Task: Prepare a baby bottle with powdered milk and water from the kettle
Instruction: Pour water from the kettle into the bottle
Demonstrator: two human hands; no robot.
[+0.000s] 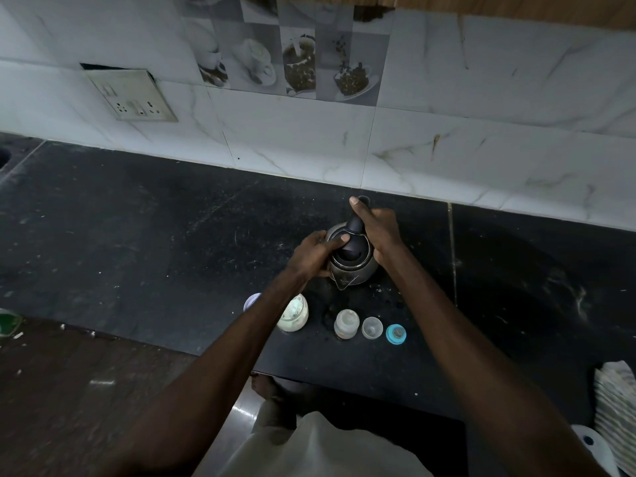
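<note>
A steel kettle (358,271) with a black lid stands on the black counter (137,235), spout toward me. My right hand (377,228) grips its black handle at the back. My left hand (315,253) rests against the kettle's left side, thumb on the lid. In front of the kettle stand an open clear baby bottle (346,324), a clear cap (372,327) and a blue ring with teat (396,334). A jar of white powder (294,316) stands left of them, partly behind my left forearm, with a pale lid (251,301) beside it.
A white tiled wall with a socket plate (132,96) runs behind the counter. A stack of folded cloth (617,404) sits at the right edge. A green object (8,323) shows at the far left. The counter's front edge is near my body.
</note>
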